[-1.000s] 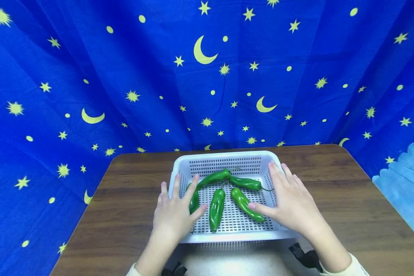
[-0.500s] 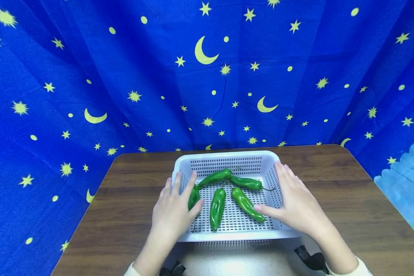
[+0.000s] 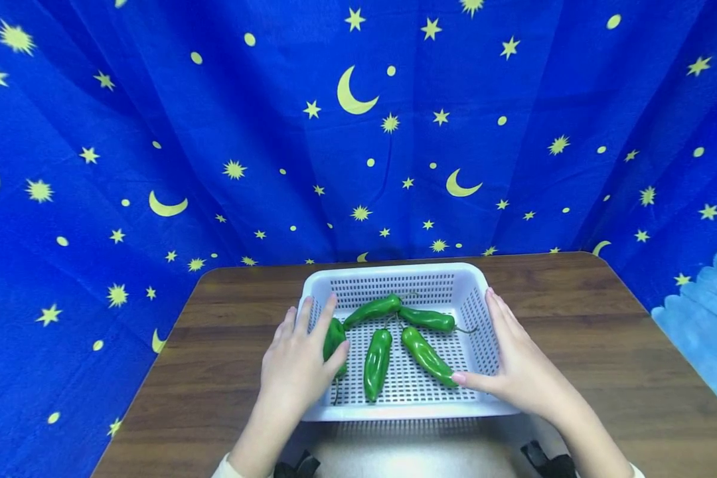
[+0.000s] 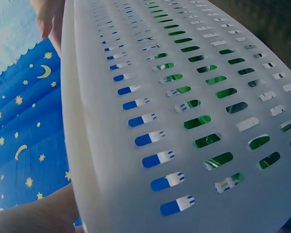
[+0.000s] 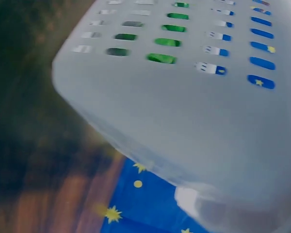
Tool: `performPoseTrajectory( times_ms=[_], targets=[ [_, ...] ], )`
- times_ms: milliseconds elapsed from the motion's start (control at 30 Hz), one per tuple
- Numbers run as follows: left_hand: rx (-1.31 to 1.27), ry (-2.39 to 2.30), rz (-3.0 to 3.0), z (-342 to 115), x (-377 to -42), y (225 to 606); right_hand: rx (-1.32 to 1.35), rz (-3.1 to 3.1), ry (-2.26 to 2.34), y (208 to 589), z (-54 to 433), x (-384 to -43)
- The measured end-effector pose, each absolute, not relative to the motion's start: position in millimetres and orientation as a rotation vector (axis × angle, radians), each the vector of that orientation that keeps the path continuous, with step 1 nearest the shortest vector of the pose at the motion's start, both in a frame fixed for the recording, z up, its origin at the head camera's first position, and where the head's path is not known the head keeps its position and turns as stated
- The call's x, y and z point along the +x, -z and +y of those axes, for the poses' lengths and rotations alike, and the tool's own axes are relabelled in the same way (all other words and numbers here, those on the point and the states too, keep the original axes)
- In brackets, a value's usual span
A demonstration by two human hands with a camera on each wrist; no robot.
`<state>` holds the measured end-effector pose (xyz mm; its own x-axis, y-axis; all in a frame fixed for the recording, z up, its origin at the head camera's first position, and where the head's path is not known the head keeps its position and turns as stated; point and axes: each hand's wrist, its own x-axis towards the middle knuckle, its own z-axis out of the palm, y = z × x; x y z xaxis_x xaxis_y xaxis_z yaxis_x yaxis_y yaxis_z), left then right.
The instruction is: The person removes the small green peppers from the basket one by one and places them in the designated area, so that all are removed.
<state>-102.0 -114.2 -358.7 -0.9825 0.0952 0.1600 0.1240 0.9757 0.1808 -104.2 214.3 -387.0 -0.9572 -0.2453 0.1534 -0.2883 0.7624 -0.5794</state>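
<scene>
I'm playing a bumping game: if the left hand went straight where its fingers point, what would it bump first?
Probably the white basket's far rim, near its left corner. If the left hand sits higher (hard to tell), it might reach the blue curtain instead.

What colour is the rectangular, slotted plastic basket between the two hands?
The basket is white, showing best in the head view.

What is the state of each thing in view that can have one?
White basket: open on top, peppers inside.
Green peppers: five, lying; leftmost partly hidden.
Left hand: fingers straight, at left rim.
Right hand: fingers straight, at right rim.
Blue curtain: hanging, creased.
</scene>
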Motion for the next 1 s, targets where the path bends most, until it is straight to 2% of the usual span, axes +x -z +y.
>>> performPoseTrajectory(
  times_ms=[433,1000],
  targets=[
    [-0.171,0.431,-2.958,-110,-107,359,0.432,-2.848,-1.101,407,227,-97],
    [-0.584,0.857,-2.998,-105,-121,344,0.434,-2.849,-1.148,416,232,-97]
  ],
)
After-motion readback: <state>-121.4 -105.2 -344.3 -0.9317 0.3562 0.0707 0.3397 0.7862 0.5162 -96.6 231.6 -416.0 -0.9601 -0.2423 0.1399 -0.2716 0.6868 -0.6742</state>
